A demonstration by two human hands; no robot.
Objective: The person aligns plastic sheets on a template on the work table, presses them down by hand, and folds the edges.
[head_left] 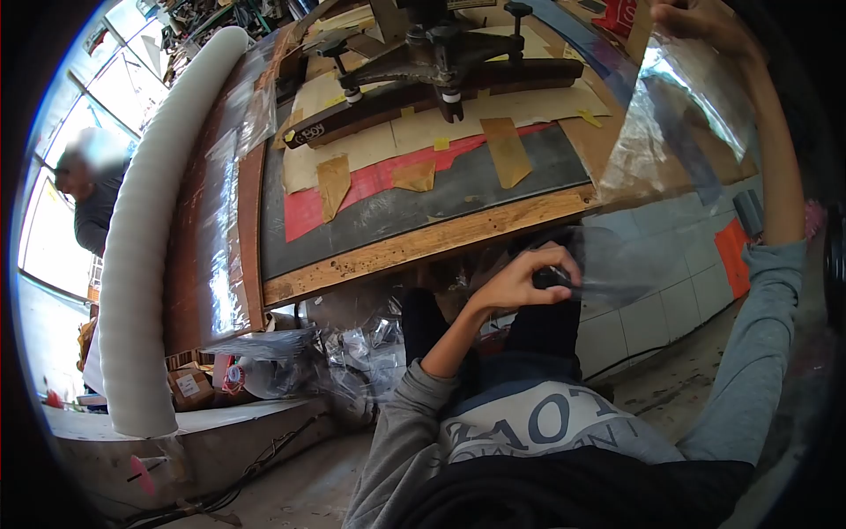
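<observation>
A thin clear plastic sheet stretches between my two hands, from the upper right down across the front edge of the bench. My right hand is raised high at the far right, its fingers closed on the top of the sheet. Lower down, just in front of the bench's wooden edge, my left hand has its thumb and fingers curled together on the sheet's lower end. The sheet is see-through, so its outline and whether it is a bag are hard to make out. Beside it lies the black work surface of the bench.
Above the bench hangs a dark metal press head with a long bar. Red sheet and brown tape strips cover part of the surface. A white foam roll stands left. A person is beyond it.
</observation>
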